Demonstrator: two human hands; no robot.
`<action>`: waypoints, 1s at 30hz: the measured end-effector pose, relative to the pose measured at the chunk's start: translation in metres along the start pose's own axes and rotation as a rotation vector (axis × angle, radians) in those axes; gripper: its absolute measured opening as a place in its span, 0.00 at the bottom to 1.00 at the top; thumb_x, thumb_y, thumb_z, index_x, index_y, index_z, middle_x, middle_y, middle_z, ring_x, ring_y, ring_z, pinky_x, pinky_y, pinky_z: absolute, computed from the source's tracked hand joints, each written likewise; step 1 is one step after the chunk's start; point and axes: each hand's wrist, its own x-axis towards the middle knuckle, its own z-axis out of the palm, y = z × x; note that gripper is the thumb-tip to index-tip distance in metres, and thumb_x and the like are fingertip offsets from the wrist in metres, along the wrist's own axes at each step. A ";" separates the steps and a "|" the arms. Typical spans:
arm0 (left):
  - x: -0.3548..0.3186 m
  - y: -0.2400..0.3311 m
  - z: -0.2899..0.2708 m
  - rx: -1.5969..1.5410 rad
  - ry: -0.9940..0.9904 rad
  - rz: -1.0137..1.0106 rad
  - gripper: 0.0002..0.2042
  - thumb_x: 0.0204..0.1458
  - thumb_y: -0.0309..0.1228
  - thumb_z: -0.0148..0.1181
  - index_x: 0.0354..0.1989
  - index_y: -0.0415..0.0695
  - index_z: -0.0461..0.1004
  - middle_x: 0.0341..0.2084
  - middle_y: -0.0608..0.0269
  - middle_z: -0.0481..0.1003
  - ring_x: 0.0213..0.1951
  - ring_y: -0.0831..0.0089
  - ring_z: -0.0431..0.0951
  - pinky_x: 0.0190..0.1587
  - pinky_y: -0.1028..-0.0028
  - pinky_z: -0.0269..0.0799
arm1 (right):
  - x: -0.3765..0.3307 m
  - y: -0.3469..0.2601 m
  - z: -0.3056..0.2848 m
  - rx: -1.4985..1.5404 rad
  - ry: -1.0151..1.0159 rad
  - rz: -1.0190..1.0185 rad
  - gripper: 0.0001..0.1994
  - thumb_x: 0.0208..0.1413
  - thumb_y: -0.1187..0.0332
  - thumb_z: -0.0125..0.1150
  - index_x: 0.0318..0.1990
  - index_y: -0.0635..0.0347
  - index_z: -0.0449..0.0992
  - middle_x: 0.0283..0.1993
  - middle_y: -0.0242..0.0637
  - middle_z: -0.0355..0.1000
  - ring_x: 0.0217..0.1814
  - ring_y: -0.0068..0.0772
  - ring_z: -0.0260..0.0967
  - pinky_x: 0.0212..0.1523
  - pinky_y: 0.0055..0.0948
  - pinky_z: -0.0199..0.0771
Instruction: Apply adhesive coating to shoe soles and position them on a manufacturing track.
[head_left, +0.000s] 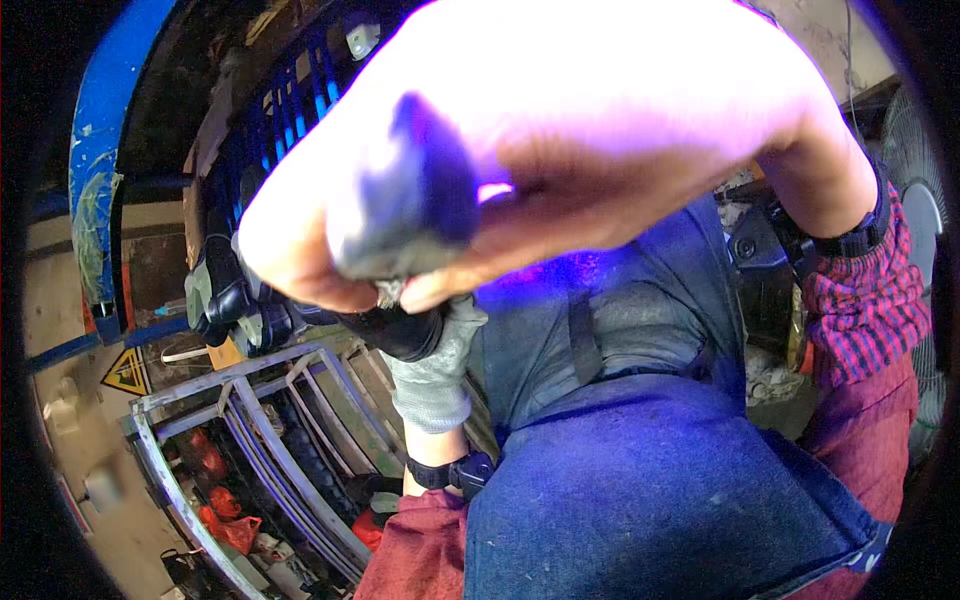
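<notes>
We see a yellow-and-black triangular warning sign (127, 372) near a metal frame (262, 412), and a fan (925, 208) at right. Our right hand (600, 110) blocks much of the view, closed on a dark blurred object (420, 200) near our gloved left hand (402, 335), whose grip we cannot make out.

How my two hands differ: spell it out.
The right hand is bare; the left hand wears a grey glove. The right hand looks large and washed out by glare; the left hand looks smaller and clearer. The right hand grips a dark, blurred object; the left hand's grasp is hidden. Both have dark wrist straps.
</notes>
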 end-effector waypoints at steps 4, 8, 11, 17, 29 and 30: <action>0.032 0.020 0.007 -0.374 0.109 -0.208 0.19 0.46 0.31 0.60 0.47 0.41 0.72 0.40 0.53 0.75 0.44 0.60 0.75 0.49 0.64 0.69 | -0.002 0.025 -0.005 -0.001 0.036 0.134 0.15 0.50 0.62 0.63 0.42 0.61 0.72 0.34 0.39 0.72 0.36 0.33 0.71 0.38 0.32 0.69; 0.030 0.018 0.021 -1.036 -0.133 -0.532 0.19 0.56 0.33 0.53 0.54 0.40 0.64 0.39 0.61 0.72 0.41 0.72 0.73 0.44 0.75 0.71 | 0.015 0.043 -0.016 -0.031 0.068 0.273 0.16 0.50 0.61 0.63 0.43 0.62 0.73 0.35 0.39 0.73 0.38 0.30 0.71 0.40 0.31 0.69; 0.032 0.004 0.003 -2.049 -0.111 -1.118 0.28 0.56 0.35 0.54 0.62 0.42 0.52 0.45 0.61 0.71 0.41 0.72 0.74 0.39 0.75 0.73 | 0.048 0.039 -0.017 -0.065 0.060 0.320 0.17 0.51 0.61 0.64 0.44 0.62 0.74 0.36 0.39 0.73 0.39 0.29 0.71 0.41 0.30 0.70; 0.112 -0.008 -0.024 -2.310 0.120 -1.049 0.21 0.63 0.35 0.42 0.62 0.39 0.58 0.57 0.58 0.66 0.55 0.71 0.69 0.47 0.76 0.74 | -0.003 0.050 -0.018 -0.071 0.386 0.338 0.10 0.54 0.71 0.59 0.42 0.62 0.75 0.43 0.34 0.73 0.46 0.24 0.69 0.47 0.28 0.70; 0.293 -0.247 0.066 0.007 -0.041 -0.254 0.27 0.51 0.55 0.49 0.48 0.46 0.74 0.48 0.47 0.73 0.52 0.50 0.70 0.54 0.60 0.65 | -0.054 0.063 -0.021 0.274 0.676 0.535 0.10 0.55 0.73 0.58 0.42 0.62 0.66 0.45 0.49 0.71 0.40 0.30 0.68 0.42 0.27 0.70; 0.298 -0.257 0.070 -0.002 -0.041 -0.256 0.27 0.51 0.55 0.49 0.48 0.46 0.74 0.48 0.47 0.73 0.52 0.50 0.70 0.54 0.60 0.65 | -0.056 0.063 -0.024 0.287 0.686 0.566 0.10 0.55 0.73 0.58 0.42 0.62 0.65 0.45 0.49 0.70 0.39 0.30 0.68 0.42 0.28 0.70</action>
